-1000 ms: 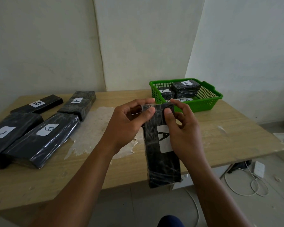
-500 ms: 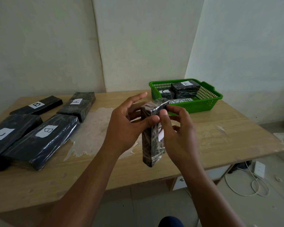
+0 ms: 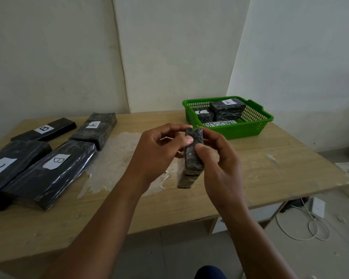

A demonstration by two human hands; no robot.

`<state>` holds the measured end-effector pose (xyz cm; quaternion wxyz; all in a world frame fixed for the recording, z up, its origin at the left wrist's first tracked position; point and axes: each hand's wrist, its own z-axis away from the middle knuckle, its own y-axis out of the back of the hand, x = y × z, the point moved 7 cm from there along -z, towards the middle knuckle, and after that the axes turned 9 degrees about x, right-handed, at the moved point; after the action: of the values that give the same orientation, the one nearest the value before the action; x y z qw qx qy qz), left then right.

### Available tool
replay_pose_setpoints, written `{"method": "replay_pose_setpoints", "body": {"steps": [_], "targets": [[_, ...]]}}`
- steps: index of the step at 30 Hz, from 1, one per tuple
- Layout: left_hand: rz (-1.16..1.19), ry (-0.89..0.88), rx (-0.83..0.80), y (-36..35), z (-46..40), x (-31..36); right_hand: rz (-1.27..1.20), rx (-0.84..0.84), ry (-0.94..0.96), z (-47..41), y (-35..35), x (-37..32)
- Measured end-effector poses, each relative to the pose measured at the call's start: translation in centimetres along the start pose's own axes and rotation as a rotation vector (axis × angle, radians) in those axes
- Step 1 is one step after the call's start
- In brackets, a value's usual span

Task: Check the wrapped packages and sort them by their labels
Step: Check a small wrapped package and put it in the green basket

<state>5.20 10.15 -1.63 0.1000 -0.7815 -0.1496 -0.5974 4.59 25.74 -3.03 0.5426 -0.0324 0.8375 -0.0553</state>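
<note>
I hold a black wrapped package edge-on above the middle of the wooden table; its label is turned out of sight. My left hand pinches its top from the left, and my right hand grips it from the right. On the left of the table lie several sorted packages: a thin one marked B, one marked A, a larger B and one marked C. A green basket at the back right holds packages marked A and C.
A patch of clear film is stuck to the tabletop under my hands. White walls stand close behind the table. White cables and a white adapter lie on the tiled floor at the right.
The held package has turned from flat, with its A label facing me, to edge-on. It also rose a little toward the table's middle, with both hands still on it.
</note>
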Motion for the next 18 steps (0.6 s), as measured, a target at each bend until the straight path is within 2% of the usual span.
{"method": "replay_pose_setpoints", "body": {"steps": [7,11,18], "targets": [[0.118,-0.062,-0.055,-0.9,1.2,0.7,-0.059,-0.026,0.026,0.2,-0.1,-0.9],[0.11,-0.113,-0.028,-1.2,1.4,1.1,-0.051,-0.022,0.067,0.3,-0.2,-1.8],[0.125,-0.135,0.057,-0.8,1.3,1.1,-0.088,-0.003,-0.011,0.1,-0.2,-1.2]]}}
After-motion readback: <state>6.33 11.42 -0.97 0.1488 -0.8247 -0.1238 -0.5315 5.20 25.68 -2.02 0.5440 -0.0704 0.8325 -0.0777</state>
